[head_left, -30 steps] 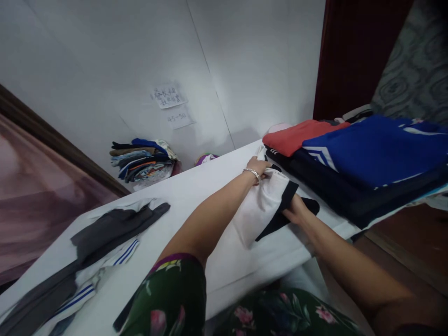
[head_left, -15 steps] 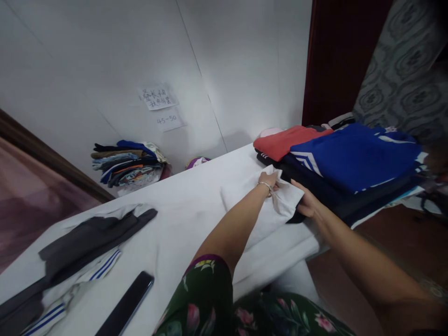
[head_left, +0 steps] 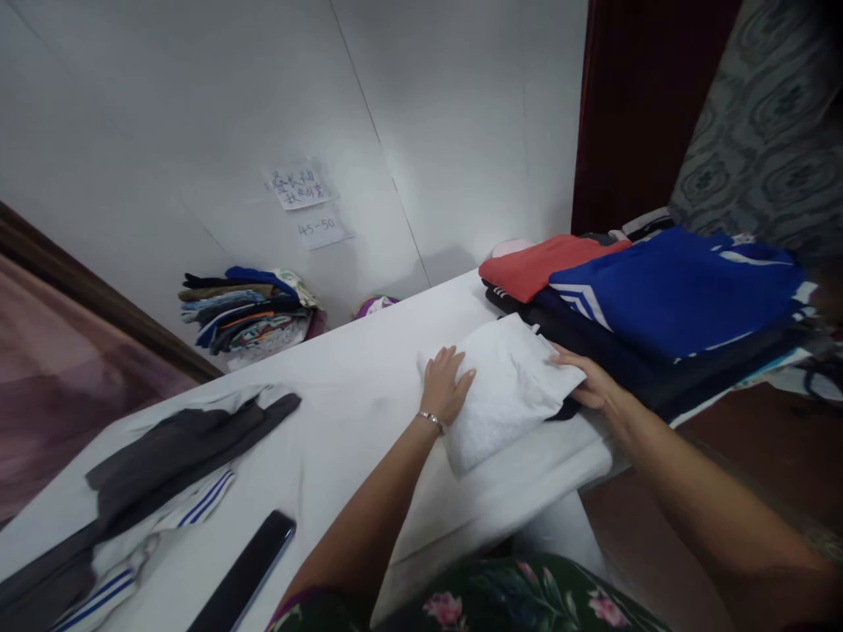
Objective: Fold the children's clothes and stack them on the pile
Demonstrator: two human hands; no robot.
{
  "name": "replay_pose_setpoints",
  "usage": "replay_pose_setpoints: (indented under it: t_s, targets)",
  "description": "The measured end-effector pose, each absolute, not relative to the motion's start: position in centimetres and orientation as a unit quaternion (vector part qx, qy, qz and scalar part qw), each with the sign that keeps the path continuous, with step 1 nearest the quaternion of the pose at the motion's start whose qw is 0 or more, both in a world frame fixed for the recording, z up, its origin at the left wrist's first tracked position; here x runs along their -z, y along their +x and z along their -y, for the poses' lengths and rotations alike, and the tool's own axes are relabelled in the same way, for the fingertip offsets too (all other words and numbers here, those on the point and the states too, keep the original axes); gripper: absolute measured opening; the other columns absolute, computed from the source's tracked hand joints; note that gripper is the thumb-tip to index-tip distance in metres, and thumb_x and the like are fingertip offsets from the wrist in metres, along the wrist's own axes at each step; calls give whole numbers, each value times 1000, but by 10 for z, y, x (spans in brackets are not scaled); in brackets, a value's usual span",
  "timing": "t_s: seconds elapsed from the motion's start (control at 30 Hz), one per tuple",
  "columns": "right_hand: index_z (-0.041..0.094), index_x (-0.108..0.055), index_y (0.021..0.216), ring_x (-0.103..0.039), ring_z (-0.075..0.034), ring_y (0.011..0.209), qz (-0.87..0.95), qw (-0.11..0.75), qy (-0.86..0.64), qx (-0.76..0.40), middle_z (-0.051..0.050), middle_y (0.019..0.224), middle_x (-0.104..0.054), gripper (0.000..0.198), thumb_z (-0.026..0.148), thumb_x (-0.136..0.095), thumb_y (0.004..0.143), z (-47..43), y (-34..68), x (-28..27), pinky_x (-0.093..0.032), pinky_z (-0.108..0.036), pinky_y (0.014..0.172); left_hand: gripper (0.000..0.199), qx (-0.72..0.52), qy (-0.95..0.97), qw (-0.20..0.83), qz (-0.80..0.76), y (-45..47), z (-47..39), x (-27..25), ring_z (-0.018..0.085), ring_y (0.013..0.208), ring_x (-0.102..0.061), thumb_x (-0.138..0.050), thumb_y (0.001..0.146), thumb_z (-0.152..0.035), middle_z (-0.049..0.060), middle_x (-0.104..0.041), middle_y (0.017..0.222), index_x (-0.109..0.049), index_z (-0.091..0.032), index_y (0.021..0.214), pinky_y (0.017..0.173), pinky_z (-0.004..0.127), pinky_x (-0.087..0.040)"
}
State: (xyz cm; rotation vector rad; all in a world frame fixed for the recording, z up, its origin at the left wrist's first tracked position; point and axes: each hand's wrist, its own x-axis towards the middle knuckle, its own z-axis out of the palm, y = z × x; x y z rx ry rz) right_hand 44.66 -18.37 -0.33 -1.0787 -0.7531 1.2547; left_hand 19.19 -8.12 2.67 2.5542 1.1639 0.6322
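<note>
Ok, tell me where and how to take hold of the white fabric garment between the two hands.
Take the white fabric garment by two opposite ends. The right hand holds its right end; the left hand, spread flat at its left side, would do best sliding under from the left. It lies flat and wrinkled, so one hold would probably let it sag.

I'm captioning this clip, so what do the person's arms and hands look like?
The left hand wears a silvery bracelet at the wrist; above, a dark green sleeve with purple trim. The right hand shows no bracelet, its forearm bare. Neither is gloved.
</note>
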Motion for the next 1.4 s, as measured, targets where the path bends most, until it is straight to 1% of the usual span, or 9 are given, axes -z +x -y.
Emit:
replay_pose_setpoints:
  t_s: [0.13, 0.3, 0.47, 0.57, 0.67, 0.8, 0.97, 1.23, 1.4]
  targets:
    - [31, -59, 120, -64, -24, 102, 337, 626, -462, -531, 1, 115, -67, 62, 16, -63, 60, 182, 444, 3, -55, -31, 80, 60, -138, 879, 73, -452, 191, 83, -10, 27, 143, -13, -34, 92, -55, 9, -23, 154, -39, -20, 140, 114, 53, -12]
    - [26, -56, 125, -64, -30, 102, 340, 595, -569, -454, -4, 114, -68, 63, 22, -64, 63, 181, 449, 12, -53, -44, 87, 69, -42, 880, 26, -472, 214, 83, -5, 30, 143, -14, -28, 88, -63, 10, -26, 153, -39, -20, 142, 114, 56, -8]
    - [23, -58, 125, -51, -32, 122, 464, 512, -700, -181, -7, 131, -57, 53, 39, -62, 75, 201, 441, -14, -40, -50, 104, 73, -4, 876, 27, -481, 220, 84, -5, 32, 142, -13, -24, 88, -62, 12, -24, 154, -36, -15, 143, 113, 57, -8]
    - [24, -52, 132, -41, -28, 131, 625, 452, -636, -10, -6, 140, -48, 50, 41, -53, 85, 211, 407, -45, -33, -47, 110, 73, -5, 873, 30, -487, 220, 85, -5, 32, 143, -12, -23, 88, -62, 12, -24, 154, -36, -16, 143, 112, 58, -7]
    - [23, -38, 143, -28, -25, 139, 724, 393, -564, 49, -7, 150, -34, 55, 40, -45, 91, 201, 369, -59, -27, -49, 112, 71, -20, 871, 26, -490, 220, 86, -5, 32, 142, -13, -24, 88, -61, 12, -26, 153, -38, -17, 142, 112, 59, -8]
    - [20, -33, 145, -11, -26, 143, 761, 248, -599, 29, -9, 155, -19, 61, 49, -42, 91, 157, 364, -34, -14, -52, 114, 66, -30, 872, 23, -488, 219, 87, -3, 32, 142, -15, -28, 89, -56, 11, -28, 153, -37, -18, 142, 112, 59, -10]
    - [20, -37, 143, -17, -30, 142, 676, 109, -722, -95, -9, 153, -25, 72, 64, -34, 87, 113, 412, 16, -14, -53, 113, 72, -40, 870, 29, -491, 220, 87, 2, 33, 142, -15, -25, 88, -61, 13, -28, 152, -38, -16, 143, 112, 58, -9]
    - [21, -38, 143, -17, -27, 142, 671, 129, -721, -116, -5, 154, -24, 72, 65, -31, 87, 111, 420, 23, -13, -50, 114, 59, -157, 860, 92, -476, 213, 89, 6, 28, 141, -21, -37, 89, -55, 10, -37, 148, -47, -20, 136, 115, 52, -7]
    - [17, -43, 140, -29, -26, 138, 601, 196, -762, -139, -9, 150, -33, 68, 58, -39, 87, 119, 441, 19, -23, -39, 114, 56, -318, 721, 257, -559, 186, 84, 13, 24, 139, -27, -51, 86, -40, 14, -35, 149, -44, -13, 134, 114, 37, -22]
